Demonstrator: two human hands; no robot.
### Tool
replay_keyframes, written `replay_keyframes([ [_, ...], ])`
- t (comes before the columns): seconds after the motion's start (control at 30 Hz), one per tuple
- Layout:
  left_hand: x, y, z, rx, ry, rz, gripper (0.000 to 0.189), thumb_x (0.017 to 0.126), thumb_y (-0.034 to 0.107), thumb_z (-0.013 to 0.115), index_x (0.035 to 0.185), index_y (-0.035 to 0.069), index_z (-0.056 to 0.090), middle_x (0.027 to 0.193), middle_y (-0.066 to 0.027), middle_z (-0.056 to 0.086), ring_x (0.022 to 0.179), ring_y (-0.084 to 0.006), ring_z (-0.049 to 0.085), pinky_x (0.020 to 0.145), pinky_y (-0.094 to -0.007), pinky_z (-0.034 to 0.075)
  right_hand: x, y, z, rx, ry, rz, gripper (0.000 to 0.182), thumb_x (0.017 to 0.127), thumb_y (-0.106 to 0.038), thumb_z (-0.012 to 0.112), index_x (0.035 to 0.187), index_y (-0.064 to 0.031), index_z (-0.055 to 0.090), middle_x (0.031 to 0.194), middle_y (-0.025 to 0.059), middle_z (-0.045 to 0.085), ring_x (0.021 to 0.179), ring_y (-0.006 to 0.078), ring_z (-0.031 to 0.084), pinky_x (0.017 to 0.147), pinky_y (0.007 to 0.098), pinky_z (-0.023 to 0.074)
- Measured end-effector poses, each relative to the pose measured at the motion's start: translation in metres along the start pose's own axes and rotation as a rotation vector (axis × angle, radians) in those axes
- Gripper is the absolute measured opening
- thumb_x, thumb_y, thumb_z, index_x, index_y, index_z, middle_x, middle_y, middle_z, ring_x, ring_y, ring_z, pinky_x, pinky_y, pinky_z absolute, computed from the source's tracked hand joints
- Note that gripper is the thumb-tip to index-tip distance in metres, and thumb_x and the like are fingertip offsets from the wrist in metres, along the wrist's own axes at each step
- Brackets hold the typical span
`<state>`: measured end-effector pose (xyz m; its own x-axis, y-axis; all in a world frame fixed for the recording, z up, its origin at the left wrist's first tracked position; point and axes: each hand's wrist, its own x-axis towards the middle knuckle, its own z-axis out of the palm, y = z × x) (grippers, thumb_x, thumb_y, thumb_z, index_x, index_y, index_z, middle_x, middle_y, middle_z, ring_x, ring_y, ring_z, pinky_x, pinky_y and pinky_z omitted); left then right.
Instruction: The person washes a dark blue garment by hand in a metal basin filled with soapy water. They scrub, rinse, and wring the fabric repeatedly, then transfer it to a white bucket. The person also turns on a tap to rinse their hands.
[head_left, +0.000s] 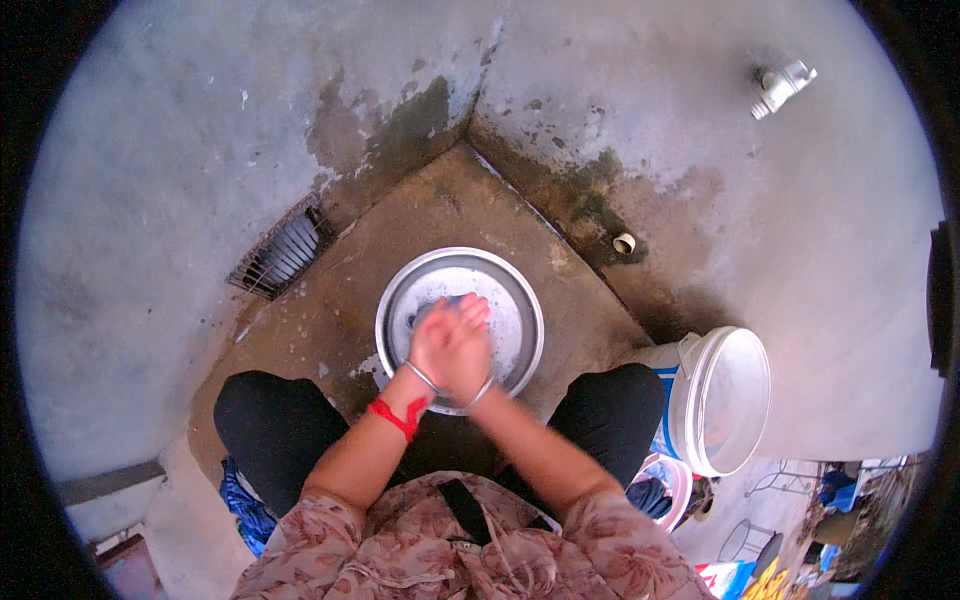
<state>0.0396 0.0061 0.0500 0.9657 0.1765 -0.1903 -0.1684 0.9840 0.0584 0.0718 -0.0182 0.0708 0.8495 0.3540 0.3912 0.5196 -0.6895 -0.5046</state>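
Observation:
A round, shallow metal basin (459, 256) sits on the wet floor between my knees. My left hand (430, 339), with a red thread and a metal bangle at its wrist, is held over the basin. Against it lies my right hand (466, 358), a bangle on that wrist as well. Both hands are motion-blurred and overlap, so whether anything is gripped between them cannot be made out. Just beyond the fingers a small greyish thing (424, 308), possibly cloth, shows in the basin, partly hidden by the hands. Droplets dot the basin's bottom.
Concrete walls meet in a corner ahead. A barred drain opening (281, 251) is at left, a pipe end (624, 243) at right. A white bucket (739, 401) stands by my right knee, a pink tub (681, 491) behind it. Blue cloth (247, 510) lies at left. A tap (784, 88) juts from the wall.

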Motion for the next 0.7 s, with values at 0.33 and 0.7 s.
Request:
replay_keyframes([
  [0.33, -0.007, 0.004, 0.007, 0.006, 0.143, 0.04, 0.051, 0.09, 0.042, 0.036, 0.119, 0.001, 0.042, 0.122, -0.0122, 0.048, 0.108, -0.0241, 0.049, 0.095, -0.0356, 0.037, -0.024, 0.025, -0.013, 0.089, -0.091, -0.283, 0.01, 0.083, -0.016, 0.049, 0.086, -0.0133, 0.059, 0.077, 0.0161, 0.06, 0.068, 0.0319, 0.059, 0.055, 0.0418, 0.0462],
  [0.7, -0.009, -0.002, 0.008, -0.103, 0.061, 0.001, 0.05, 0.092, 0.036, 0.034, 0.121, -0.003, 0.04, 0.126, -0.0174, 0.045, 0.116, -0.0264, 0.043, 0.101, -0.0381, 0.03, 0.002, 0.026, -0.028, 0.24, -0.221, -0.332, 0.015, 0.08, -0.014, 0.048, 0.09, -0.0143, 0.059, 0.075, 0.0136, 0.061, 0.066, 0.0309, 0.06, 0.056, 0.0446, 0.0458],
])
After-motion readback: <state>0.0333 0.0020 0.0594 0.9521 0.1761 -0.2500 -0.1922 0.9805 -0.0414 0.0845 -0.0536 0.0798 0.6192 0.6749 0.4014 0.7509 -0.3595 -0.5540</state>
